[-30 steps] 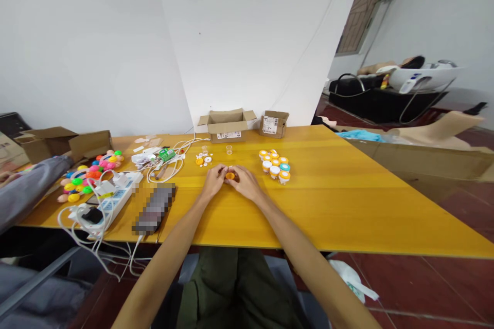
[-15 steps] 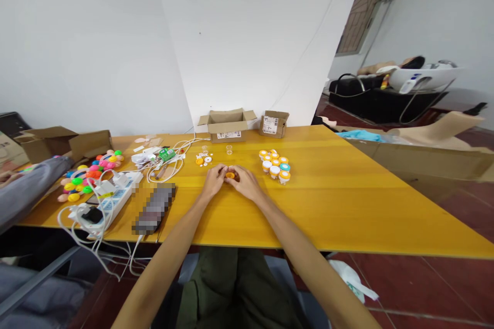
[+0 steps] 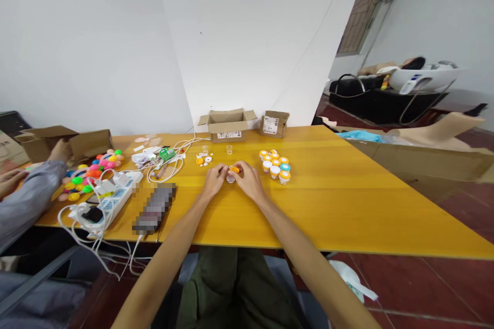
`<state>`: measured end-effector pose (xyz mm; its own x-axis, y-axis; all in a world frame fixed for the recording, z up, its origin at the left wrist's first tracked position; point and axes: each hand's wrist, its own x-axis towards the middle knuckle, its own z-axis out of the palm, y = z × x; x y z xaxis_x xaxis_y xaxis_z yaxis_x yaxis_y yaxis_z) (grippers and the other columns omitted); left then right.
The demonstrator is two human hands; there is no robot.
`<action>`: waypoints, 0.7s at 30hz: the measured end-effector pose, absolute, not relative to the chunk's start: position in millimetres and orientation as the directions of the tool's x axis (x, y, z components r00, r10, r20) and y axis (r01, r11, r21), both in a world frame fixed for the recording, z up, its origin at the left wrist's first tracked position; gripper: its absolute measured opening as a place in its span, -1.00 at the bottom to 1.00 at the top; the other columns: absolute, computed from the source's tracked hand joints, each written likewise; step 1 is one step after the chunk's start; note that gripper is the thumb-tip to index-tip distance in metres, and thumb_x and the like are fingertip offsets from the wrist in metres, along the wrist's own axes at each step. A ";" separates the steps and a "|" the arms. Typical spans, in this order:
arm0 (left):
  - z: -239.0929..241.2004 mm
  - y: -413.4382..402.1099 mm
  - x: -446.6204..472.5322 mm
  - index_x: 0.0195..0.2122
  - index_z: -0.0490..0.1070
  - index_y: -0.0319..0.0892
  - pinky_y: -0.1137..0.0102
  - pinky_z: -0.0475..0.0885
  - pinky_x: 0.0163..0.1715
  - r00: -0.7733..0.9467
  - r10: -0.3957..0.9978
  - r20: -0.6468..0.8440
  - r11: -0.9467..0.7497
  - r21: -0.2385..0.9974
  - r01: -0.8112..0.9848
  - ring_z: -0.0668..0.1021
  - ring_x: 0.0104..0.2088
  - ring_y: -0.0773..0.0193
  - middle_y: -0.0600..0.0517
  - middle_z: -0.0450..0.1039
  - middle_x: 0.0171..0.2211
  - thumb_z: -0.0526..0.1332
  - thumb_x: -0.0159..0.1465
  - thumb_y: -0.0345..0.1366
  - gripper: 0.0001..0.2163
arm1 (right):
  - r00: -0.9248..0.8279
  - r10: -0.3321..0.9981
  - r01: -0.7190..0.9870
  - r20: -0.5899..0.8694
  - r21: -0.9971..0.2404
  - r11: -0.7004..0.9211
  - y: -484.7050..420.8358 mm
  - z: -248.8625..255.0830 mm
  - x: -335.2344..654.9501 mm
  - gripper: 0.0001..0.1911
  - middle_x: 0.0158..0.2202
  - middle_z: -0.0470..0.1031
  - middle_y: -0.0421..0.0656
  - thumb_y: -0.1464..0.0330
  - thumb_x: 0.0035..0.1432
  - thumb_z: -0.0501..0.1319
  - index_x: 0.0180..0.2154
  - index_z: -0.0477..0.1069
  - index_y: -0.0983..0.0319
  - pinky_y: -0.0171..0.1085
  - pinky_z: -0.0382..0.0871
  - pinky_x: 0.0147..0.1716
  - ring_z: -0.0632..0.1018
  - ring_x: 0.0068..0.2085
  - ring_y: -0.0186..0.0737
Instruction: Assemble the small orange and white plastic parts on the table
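Note:
Between my hands, a small orange lid point(image 3: 234, 169) is tilted above a small clear plastic cup point(image 3: 230, 179). My right hand point(image 3: 247, 181) is closed, pinching the lid between thumb and fingers. Against the cup's left side, my left hand point(image 3: 214, 181) has its fingers curled round it; part of the cup is hidden by them. Past my fingers stand two more clear cups, one point(image 3: 229, 149) straight ahead and one point(image 3: 205, 149) further left. Small white parts point(image 3: 202, 155) and another orange lid point(image 3: 199, 161) lie near the left one.
Several lidded cups point(image 3: 275, 170) stand grouped to the right. Cardboard boxes point(image 3: 227, 126) are at the back. Left are a phone point(image 3: 154, 209), a power strip point(image 3: 116, 200), cables and colourful toys point(image 3: 93, 172). A co-worker's arm point(image 3: 34, 200) reaches toward a box point(image 3: 90, 145).
The orange lid has risen and tilted to the right, and the clear cup now shows below it. At the far left, the co-worker's hand has come up to the open box.

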<state>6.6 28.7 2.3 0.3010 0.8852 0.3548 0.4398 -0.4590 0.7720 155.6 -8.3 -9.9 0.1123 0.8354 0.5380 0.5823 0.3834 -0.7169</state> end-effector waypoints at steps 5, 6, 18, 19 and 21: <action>-0.3 31.5 6.7 -0.36 0.52 -0.14 0.40 0.44 -0.24 0.274 0.876 0.397 -0.482 0.754 0.447 0.55 -0.35 0.27 0.07 0.57 -0.39 0.17 0.29 -0.33 -0.86 | 0.241 0.844 0.662 0.479 -0.717 0.218 -6.6 -10.7 158.2 -0.96 -0.27 0.57 -0.15 0.33 0.15 0.22 -0.31 0.40 0.14 -0.23 0.38 -0.25 0.56 -0.22 -0.11; -0.8 32.2 6.5 -0.36 0.52 -0.14 0.40 0.44 -0.23 0.265 0.872 0.411 -0.489 0.743 0.456 0.54 -0.35 0.27 0.07 0.57 -0.39 0.18 0.28 -0.35 -0.87 | 0.252 0.847 0.678 0.468 -0.710 0.191 -6.4 -11.0 158.5 -0.97 -0.27 0.57 -0.14 0.34 0.15 0.22 -0.32 0.41 0.15 -0.22 0.38 -0.25 0.56 -0.21 -0.11; -17.1 42.9 0.1 -0.21 0.59 -0.10 0.28 0.47 -0.06 0.288 0.850 0.440 -0.523 0.640 0.563 0.55 -0.17 0.20 -0.02 0.50 -0.20 0.24 0.21 -0.49 -0.79 | 0.168 0.879 0.782 0.447 -0.603 0.157 -1.6 -20.2 163.6 -0.85 -0.25 0.61 -0.10 0.51 0.12 0.23 -0.36 0.50 0.15 -0.18 0.41 -0.11 0.54 -0.16 -0.09; -18.5 43.5 -0.2 -0.20 0.59 -0.10 0.26 0.46 -0.03 0.301 0.846 0.441 -0.530 0.628 0.569 0.55 -0.14 0.18 -0.02 0.49 -0.19 0.25 0.21 -0.48 -0.79 | 0.160 0.875 0.786 0.456 -0.595 0.166 -1.6 -20.3 163.7 -0.84 -0.25 0.60 -0.10 0.52 0.12 0.23 -0.35 0.51 0.15 -0.18 0.41 -0.11 0.54 -0.16 -0.09; -20.3 44.3 -0.6 -0.19 0.59 -0.09 0.23 0.44 0.02 0.326 0.836 0.442 -0.546 0.604 0.581 0.53 -0.09 0.15 -0.03 0.49 -0.18 0.26 0.21 -0.48 -0.79 | 0.154 0.873 0.795 0.463 -0.582 0.169 -2.1 -19.7 163.4 -0.83 -0.24 0.59 -0.10 0.54 0.12 0.22 -0.34 0.51 0.16 -0.18 0.41 -0.10 0.53 -0.16 -0.09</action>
<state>-0.6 44.3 -20.3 0.3259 0.8357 0.4420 0.5810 -0.5459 0.6037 163.4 -2.1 -19.7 0.1538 0.8729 0.4631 0.7954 0.1688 -0.5822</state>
